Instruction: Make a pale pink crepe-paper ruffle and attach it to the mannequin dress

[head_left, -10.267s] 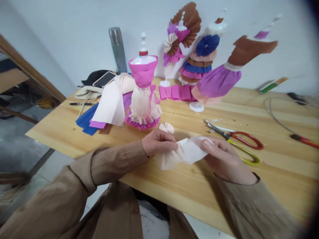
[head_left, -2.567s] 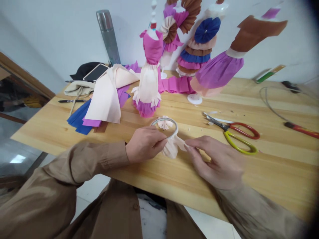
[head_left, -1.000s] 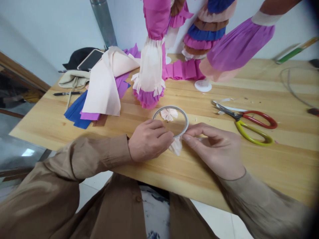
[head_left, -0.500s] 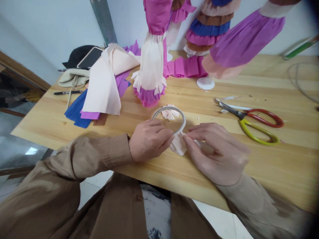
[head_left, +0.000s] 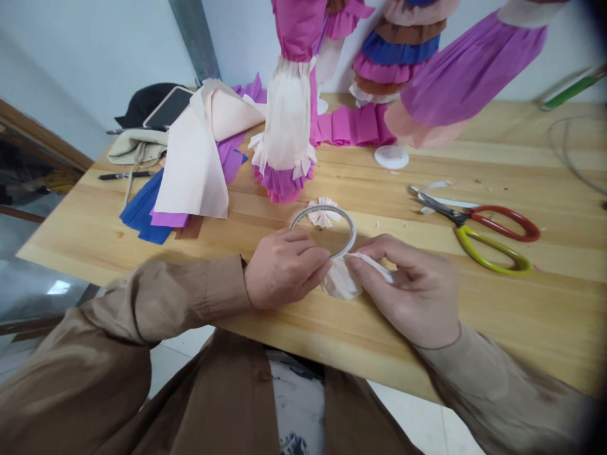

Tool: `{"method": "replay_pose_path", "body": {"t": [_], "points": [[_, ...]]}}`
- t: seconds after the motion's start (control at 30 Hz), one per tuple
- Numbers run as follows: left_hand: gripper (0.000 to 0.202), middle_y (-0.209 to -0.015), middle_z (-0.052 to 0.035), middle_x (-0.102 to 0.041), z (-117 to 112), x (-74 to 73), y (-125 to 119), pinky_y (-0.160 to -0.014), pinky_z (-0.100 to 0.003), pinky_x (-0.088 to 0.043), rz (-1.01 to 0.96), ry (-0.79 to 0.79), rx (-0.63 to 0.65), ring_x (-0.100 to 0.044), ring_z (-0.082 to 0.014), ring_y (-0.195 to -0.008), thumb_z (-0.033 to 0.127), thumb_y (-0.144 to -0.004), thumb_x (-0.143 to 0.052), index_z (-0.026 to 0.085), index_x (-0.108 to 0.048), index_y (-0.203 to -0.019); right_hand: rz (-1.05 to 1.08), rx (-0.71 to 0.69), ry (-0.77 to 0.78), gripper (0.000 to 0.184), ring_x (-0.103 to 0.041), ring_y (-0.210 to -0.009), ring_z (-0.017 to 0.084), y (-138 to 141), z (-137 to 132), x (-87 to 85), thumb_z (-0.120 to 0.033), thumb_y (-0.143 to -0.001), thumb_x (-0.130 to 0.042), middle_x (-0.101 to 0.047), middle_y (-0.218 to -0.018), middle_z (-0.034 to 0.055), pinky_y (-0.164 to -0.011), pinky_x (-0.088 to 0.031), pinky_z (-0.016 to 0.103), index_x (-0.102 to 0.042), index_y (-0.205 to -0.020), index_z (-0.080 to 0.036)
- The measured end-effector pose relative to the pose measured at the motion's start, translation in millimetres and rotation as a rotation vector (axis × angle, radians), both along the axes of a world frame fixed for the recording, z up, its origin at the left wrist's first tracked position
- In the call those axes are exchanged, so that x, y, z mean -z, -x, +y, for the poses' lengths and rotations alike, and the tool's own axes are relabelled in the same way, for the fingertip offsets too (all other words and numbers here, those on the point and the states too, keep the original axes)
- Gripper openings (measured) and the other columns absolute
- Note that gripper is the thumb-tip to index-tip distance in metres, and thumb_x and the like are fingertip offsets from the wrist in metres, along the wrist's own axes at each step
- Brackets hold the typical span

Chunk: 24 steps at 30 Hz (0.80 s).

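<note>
1. Far left on the desk, a pale paper sheet overlaps blue and purple pieces.
2. The left hand, back upward, wrist fairly straight, curls its fingers around the near edge of a ring-shaped tape roll; whether it also grips paper is hidden.
3. Between the hands, a cream paper strip hangs below the roll's near edge. Gathering or taping it seems the step in hand; the next move calls for steady tension and neat folds.
4. The right hand pinches the strip's folded end between thumb and forefinger, palm turned inward.
5. Farther right lie spread scissors.
</note>
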<state>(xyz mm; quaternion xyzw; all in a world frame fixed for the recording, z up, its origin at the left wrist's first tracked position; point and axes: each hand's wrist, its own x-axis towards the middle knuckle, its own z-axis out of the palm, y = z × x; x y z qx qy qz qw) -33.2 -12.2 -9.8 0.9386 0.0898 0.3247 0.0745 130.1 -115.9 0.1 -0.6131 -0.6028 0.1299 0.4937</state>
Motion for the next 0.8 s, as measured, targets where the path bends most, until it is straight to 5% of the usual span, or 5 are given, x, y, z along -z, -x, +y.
{"method": "replay_pose_path", "body": {"t": [0.17,0.37,0.8], "points": [[0.025,-0.063,-0.0007,-0.064,-0.1,-0.3,-0.3,-0.062,-0.026,-0.044,0.006,-0.016,-0.006,-0.056,-0.0126,-0.064,0.021,-0.093,-0.05,0.016,-0.059,-0.071,-0.203,-0.023,-0.16,0.012,-0.063,-0.067,0.019,-0.9,-1.2,5.0,-0.011,-0.077,-0.067,-0.066,-0.066,0.0021,-0.069,-0.05,0.037,-0.063,-0.075,-0.023],[0.025,-0.063,-0.0008,-0.064,-0.7,0.1,-0.7,-0.061,-0.027,-0.043,-0.012,-0.077,-0.005,-0.056,-0.0135,-0.065,0.019,-0.092,-0.052,0.015,-0.058,-0.069,-0.048,0.081,0.04,0.012,-0.055,-0.049,0.011,2.3,-1.0,5.5,-0.019,-0.08,-0.068,-0.063,-0.06,-0.0016,-0.047,-0.042,0.027,-0.062,-0.07,-0.022],[0.027,-0.058,-0.0002,-0.06,-5.7,1.3,-1.6,-0.058,-0.029,-0.039,0.019,-0.091,-0.053,-0.051,-0.0133,-0.061,0.019,-0.092,-0.051,0.016,-0.057,-0.066,-0.133,0.052,-0.059,0.018,-0.059,-0.056,0.016,9.4,-1.1,7.8,-0.014,-0.083,-0.063,-0.063,-0.061,0.0004,-0.054,-0.046,0.033,-0.058,-0.069,-0.025]]}}
